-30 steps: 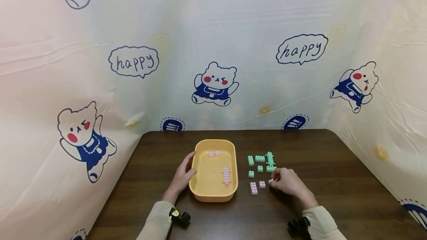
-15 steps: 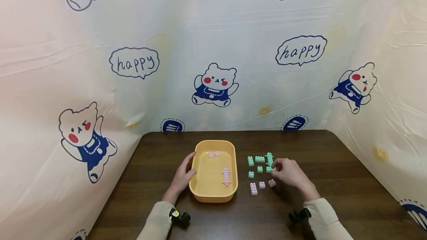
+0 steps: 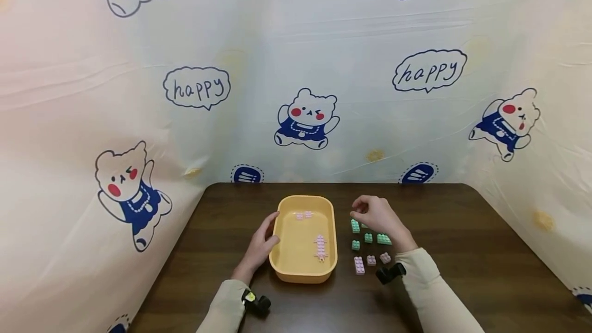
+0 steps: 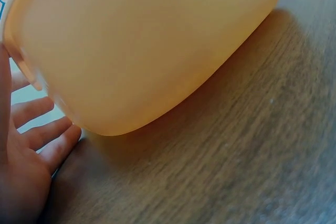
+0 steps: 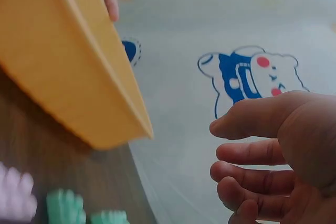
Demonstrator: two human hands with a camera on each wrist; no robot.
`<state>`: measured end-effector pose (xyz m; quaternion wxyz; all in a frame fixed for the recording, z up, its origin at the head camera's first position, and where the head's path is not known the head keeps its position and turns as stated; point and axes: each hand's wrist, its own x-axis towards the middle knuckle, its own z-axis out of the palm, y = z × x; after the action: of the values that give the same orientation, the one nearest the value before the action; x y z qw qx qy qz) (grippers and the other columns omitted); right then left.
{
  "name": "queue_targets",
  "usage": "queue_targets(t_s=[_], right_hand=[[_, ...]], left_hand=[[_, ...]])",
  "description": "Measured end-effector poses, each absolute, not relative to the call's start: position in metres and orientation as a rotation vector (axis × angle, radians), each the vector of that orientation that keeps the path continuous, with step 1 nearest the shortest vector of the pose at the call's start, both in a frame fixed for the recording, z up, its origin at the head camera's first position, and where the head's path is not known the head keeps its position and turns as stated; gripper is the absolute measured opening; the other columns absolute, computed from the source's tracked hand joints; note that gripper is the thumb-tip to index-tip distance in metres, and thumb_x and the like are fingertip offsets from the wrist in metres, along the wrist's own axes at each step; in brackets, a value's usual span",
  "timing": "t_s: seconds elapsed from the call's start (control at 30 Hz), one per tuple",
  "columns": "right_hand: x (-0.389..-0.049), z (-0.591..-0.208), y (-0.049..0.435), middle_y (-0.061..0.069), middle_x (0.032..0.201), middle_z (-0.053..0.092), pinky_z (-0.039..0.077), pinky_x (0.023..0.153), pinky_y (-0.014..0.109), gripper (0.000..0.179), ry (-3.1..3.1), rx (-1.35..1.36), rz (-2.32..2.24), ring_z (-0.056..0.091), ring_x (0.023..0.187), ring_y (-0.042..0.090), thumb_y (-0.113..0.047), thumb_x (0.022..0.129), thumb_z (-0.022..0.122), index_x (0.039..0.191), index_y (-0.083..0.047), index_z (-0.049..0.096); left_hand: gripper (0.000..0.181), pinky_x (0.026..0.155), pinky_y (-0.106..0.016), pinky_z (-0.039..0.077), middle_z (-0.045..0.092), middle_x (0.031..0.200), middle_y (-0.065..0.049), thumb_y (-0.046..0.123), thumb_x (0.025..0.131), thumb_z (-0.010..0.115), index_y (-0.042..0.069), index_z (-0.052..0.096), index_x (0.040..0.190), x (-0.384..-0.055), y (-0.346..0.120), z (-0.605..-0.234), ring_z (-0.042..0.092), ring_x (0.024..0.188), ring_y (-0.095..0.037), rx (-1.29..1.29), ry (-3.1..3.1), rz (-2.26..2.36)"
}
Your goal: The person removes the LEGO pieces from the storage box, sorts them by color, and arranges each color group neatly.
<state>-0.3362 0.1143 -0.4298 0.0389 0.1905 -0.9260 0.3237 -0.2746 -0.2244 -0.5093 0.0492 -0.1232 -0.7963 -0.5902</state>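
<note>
My left hand (image 3: 262, 244) lies at the left side of a yellow plastic tray (image 3: 302, 278). Its fairly straight fingers touch the outer wall in the left wrist view. Inside the tray are two small pink toy bricks (image 3: 303, 215) and a longer pink brick assembly (image 3: 320, 246). To the tray's right, my right hand (image 3: 376, 218) hovers over the green bricks, its fingers loosely bent. Between thumb and fingers nothing shows in the right wrist view. Green bricks (image 3: 355, 245) lie below it; part of that group is hidden behind the hand.
Three pink bricks, one of them longer (image 3: 359, 265), lie on the dark wooden table (image 3: 305, 307) in front of the green ones. A printed cloth (image 3: 305, 40) with bear figures hangs behind the table and at both sides.
My right hand has moved from the pink bricks past the green assembly, then up and left over the green group. The rightmost pink brick now lies uncovered. The left hand stays at the tray.
</note>
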Motion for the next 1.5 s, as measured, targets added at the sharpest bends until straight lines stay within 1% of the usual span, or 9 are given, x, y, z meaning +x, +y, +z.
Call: queue_targets(t_s=[0.27, 0.47, 0.57, 0.73, 0.8, 1.03, 1.17, 1.4, 1.5], right_hand=[[-0.346, -0.424, 0.077, 0.000, 0.084, 0.067, 0.049, 0.063, 0.029, 0.021, -2.851, 0.627, 1.069, 0.060, 0.071, 0.012, -0.024, 0.084, 0.071, 0.099, -0.009, 0.070], [-0.365, -0.420, 0.042, 0.000, 0.082, 0.066, 0.048, 0.061, 0.029, 0.019, -2.838, 0.674, 1.033, 0.058, 0.070, 0.014, -0.027, 0.084, 0.072, 0.095, -0.011, 0.071], [-0.372, -0.416, 0.025, 0.001, 0.084, 0.066, 0.048, 0.063, 0.029, 0.018, -2.832, 0.688, 1.038, 0.058, 0.074, 0.015, -0.026, 0.084, 0.072, 0.094, -0.011, 0.071], [-0.381, -0.418, 0.004, 0.002, 0.085, 0.067, 0.050, 0.063, 0.028, 0.020, -2.851, 0.721, 1.084, 0.059, 0.077, 0.016, -0.026, 0.083, 0.072, 0.095, -0.011, 0.072], [-0.385, -0.422, -0.004, 0.002, 0.085, 0.067, 0.050, 0.065, 0.028, 0.019, -2.851, 0.735, 1.100, 0.060, 0.077, 0.016, -0.025, 0.082, 0.072, 0.094, -0.010, 0.072], [-0.399, -0.444, -0.025, -0.001, 0.084, 0.069, 0.052, 0.073, 0.031, 0.018, -2.886, 0.773, 1.053, 0.062, 0.076, 0.013, -0.025, 0.083, 0.073, 0.094, -0.010, 0.073], [-0.403, -0.456, -0.031, 0.001, 0.087, 0.069, 0.052, 0.070, 0.030, 0.023, -2.941, 0.752, 0.952, 0.061, 0.073, 0.013, -0.025, 0.083, 0.073, 0.098, -0.008, 0.073], [-0.402, -0.466, -0.036, 0.000, 0.088, 0.066, 0.050, 0.064, 0.030, 0.023, -3.067, 0.702, 0.889, 0.059, 0.072, 0.016, -0.025, 0.082, 0.075, 0.100, -0.011, 0.071], [-0.403, -0.467, -0.038, -0.001, 0.088, 0.066, 0.050, 0.064, 0.029, 0.026, -3.089, 0.714, 0.885, 0.060, 0.073, 0.016, -0.026, 0.082, 0.075, 0.103, -0.011, 0.071]], left_hand=[[0.067, 0.091, -0.023, 0.046, 0.038, 0.150, -0.025, -0.006, 0.086, 0.049, 0.010, 0.034, 0.150, -0.274, -0.222, -0.512, 0.046, 0.131, -0.042, -0.434, -2.397, -1.849], [0.067, 0.093, -0.022, 0.045, 0.040, 0.148, -0.027, -0.007, 0.088, 0.049, 0.004, 0.031, 0.151, -0.274, -0.226, -0.510, 0.044, 0.132, -0.041, -0.438, -2.402, -1.850], [0.067, 0.096, -0.028, 0.046, 0.039, 0.149, -0.027, -0.006, 0.088, 0.049, 0.003, 0.030, 0.151, -0.276, -0.227, -0.507, 0.044, 0.133, -0.041, -0.433, -2.406, -1.842], [0.067, 0.101, -0.049, 0.044, 0.038, 0.148, -0.029, -0.008, 0.086, 0.048, 0.001, 0.030, 0.151, -0.277, -0.227, -0.505, 0.043, 0.133, -0.043, -0.456, -2.377, -1.862], [0.067, 0.101, -0.051, 0.043, 0.039, 0.147, -0.030, -0.008, 0.086, 0.048, 0.000, 0.030, 0.151, -0.277, -0.227, -0.504, 0.043, 0.132, -0.044, -0.460, -2.372, -1.863], [0.069, 0.095, -0.028, 0.047, 0.041, 0.146, -0.029, -0.005, 0.085, 0.049, 0.003, 0.030, 0.151, -0.275, -0.228, -0.507, 0.046, 0.131, -0.042, -0.445, -2.391, -1.867], [0.069, 0.093, -0.023, 0.046, 0.040, 0.147, -0.029, -0.005, 0.086, 0.049, 0.001, 0.029, 0.151, -0.275, -0.228, -0.508, 0.045, 0.131, -0.043, -0.446, -2.389, -1.875], [0.070, 0.098, -0.045, 0.047, 0.039, 0.146, -0.032, -0.007, 0.083, 0.047, -0.002, 0.028, 0.150, -0.276, -0.227, -0.510, 0.045, 0.129, -0.047, -0.472, -2.322, -1.932], [0.070, 0.099, -0.049, 0.046, 0.037, 0.147, -0.032, -0.007, 0.083, 0.047, -0.002, 0.027, 0.150, -0.277, -0.228, -0.511, 0.044, 0.130, -0.047, -0.474, -2.319, -1.954]])
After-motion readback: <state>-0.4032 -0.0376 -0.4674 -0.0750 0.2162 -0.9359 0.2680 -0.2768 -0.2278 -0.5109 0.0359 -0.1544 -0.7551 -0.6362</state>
